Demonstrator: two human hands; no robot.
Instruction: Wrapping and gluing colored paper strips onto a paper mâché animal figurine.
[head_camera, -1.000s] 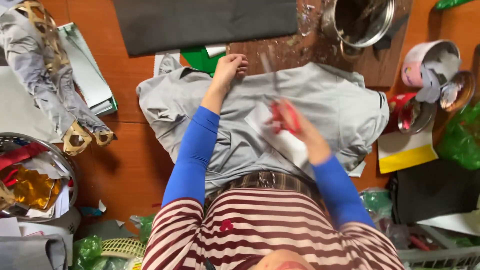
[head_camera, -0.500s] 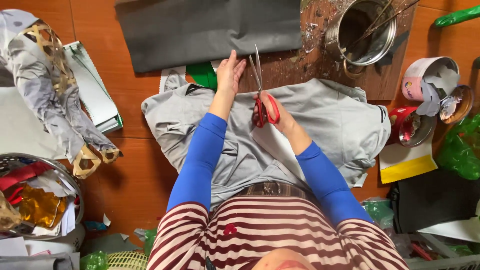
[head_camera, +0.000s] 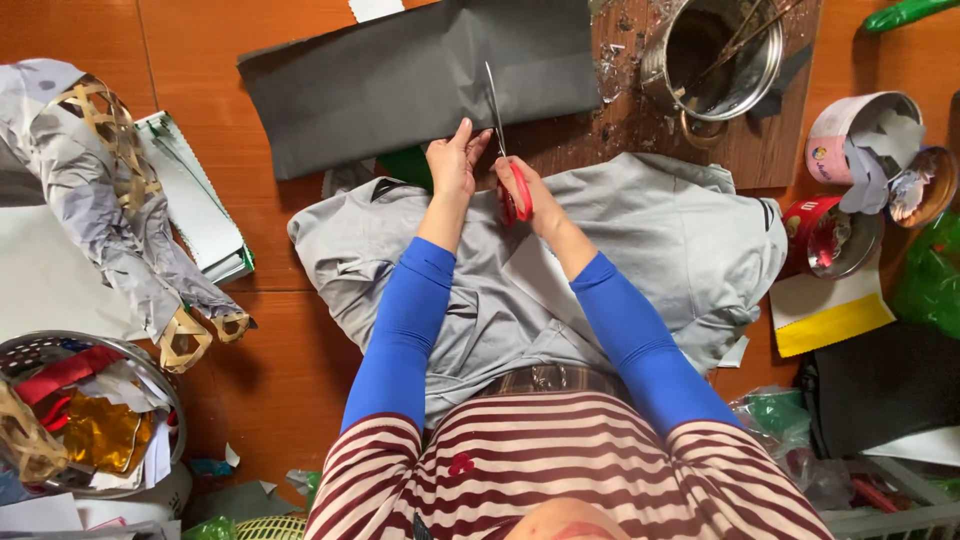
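Seen from the camera on my head: my right hand (head_camera: 520, 185) grips a pair of red-handled scissors (head_camera: 503, 145), fingers through the loops, blades pointing away from me and lying over the near edge of a dark grey sheet (head_camera: 420, 75). My left hand (head_camera: 455, 160) sits just beside it, thumb and fingers pinching the sheet's near edge next to the blades. The sheet lies flat toward the far edge of the wooden floor (head_camera: 200, 30), partly over a scuffed brown board (head_camera: 640, 120).

Between me and the sheet spreads a crumpled grey garment (head_camera: 680, 230), under both blue-sleeved forearms. A bit of green (head_camera: 405, 165) peeks out by my left wrist.

A metal pot (head_camera: 712, 55) with sticks inside stands on the board at the far right. Further right sit a pale round container (head_camera: 850, 135) stuffed with grey scraps and a red tin (head_camera: 830, 235). At the left lie a paper-covered woven figure (head_camera: 110, 200) and a wire basket (head_camera: 70, 410) full of coloured scraps.
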